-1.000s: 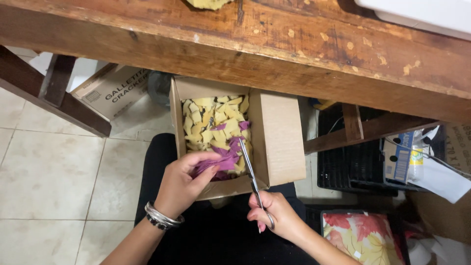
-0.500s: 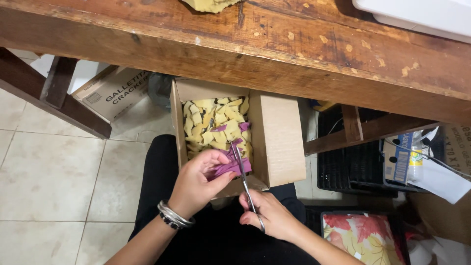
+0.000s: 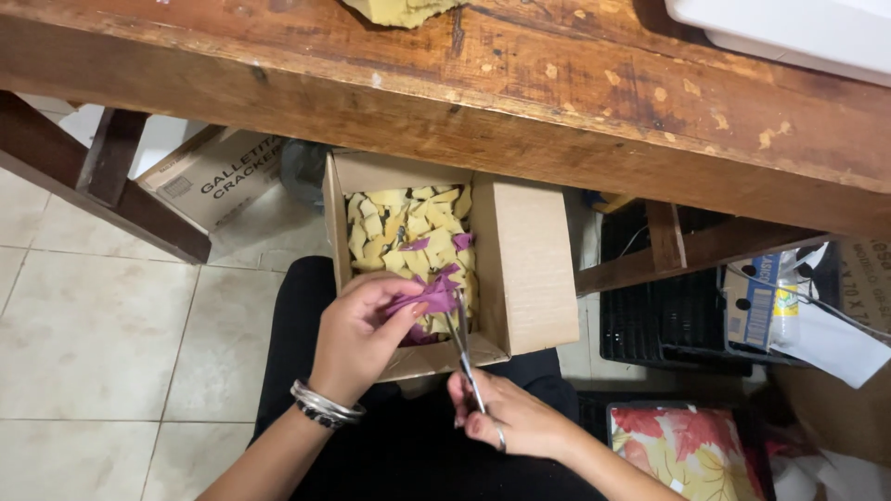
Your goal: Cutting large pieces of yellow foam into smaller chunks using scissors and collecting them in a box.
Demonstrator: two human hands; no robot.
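Purple paper scrap [image 3: 425, 299]: pinched in left hand [image 3: 357, 336] fingers over open cardboard box [image 3: 524, 269] of yellow paper pieces [image 3: 394, 232], below the worn wooden desk [image 3: 520, 111] front edge. Right hand [image 3: 515, 417] fingers grip metal scissors [image 3: 461, 348]. Best practice, judged: keep scrap taut, blades above box.

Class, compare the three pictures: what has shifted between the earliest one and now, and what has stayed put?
The right hand drew the scissors slightly leftward and nearer the body; the left hand closed tighter over the purple piece. Both grips held. The cardboard box of yellow scraps and the wooden table stayed put.
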